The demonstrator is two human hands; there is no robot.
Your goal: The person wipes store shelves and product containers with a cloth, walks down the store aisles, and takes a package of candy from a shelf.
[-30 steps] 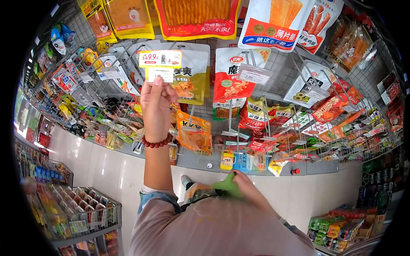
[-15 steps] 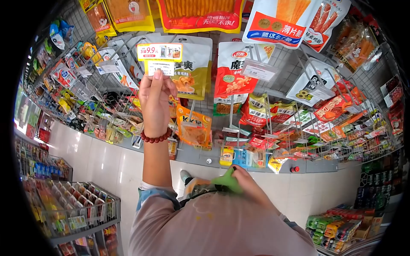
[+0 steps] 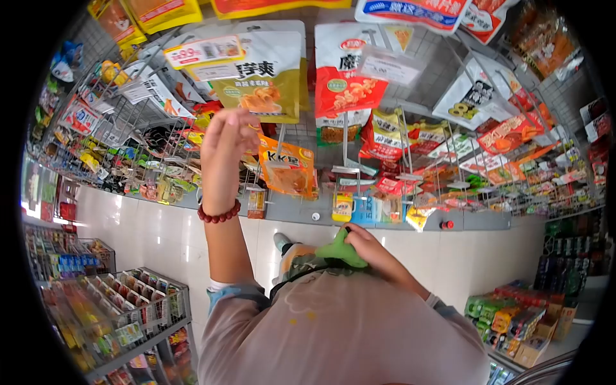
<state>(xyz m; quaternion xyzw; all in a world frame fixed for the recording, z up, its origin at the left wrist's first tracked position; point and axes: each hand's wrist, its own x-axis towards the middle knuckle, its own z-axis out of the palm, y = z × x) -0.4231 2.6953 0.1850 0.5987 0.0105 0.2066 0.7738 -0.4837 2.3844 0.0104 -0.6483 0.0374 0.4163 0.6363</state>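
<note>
My left hand, with a red bead bracelet at the wrist, is raised before the rack, fingers bent and slightly blurred. It is below a price tag and apart from it. Behind the tag hangs a white and olive snack bag. An orange bag is just right of the hand, and a white and red bag hangs further right. Near my waist my right hand is closed on a green object, whose kind I cannot make out.
A wire rack of hanging snack bags curves across the front. Its grey base runs along the floor. At the lower left is a shelf unit with packets; boxes and green packs are at the lower right.
My left hand has let go of the price tag and moved down from it. The tag now hangs tilted. The view has shifted, so the bags appear higher. My right hand keeps the green object.
</note>
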